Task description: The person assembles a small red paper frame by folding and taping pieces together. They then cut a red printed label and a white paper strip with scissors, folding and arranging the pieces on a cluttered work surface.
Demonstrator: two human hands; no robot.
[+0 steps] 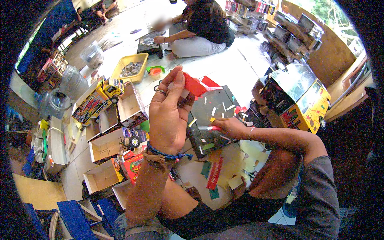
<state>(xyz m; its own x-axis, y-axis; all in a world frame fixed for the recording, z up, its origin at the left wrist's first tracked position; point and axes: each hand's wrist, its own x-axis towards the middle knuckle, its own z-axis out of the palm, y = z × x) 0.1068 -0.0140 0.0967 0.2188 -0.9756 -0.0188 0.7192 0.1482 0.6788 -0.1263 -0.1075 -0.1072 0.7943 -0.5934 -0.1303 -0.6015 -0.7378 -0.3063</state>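
My left hand (170, 106) is raised in front of me, its thumb and fingers closed on a red sticker sheet (195, 85). A bent red flap (210, 82) shows beside the sheet. Lower and to the right, my right hand (230, 128) rests over a dark board (212, 138), fingers pinched together. A small yellow piece (213, 119) and a bit of red show at its fingertips; I cannot make out what it grips. Several thin white and yellow strips (213, 110) lie scattered on the board. A red printed strip (215, 174) lies on the floor between my legs.
Toy trucks with open box bodies stand at left, including a yellow one (96, 100). A large yellow toy truck (306, 106) stands at right. Beyond the board are a yellow basin (130, 68) of small pieces and another person (200, 28) seated on the floor.
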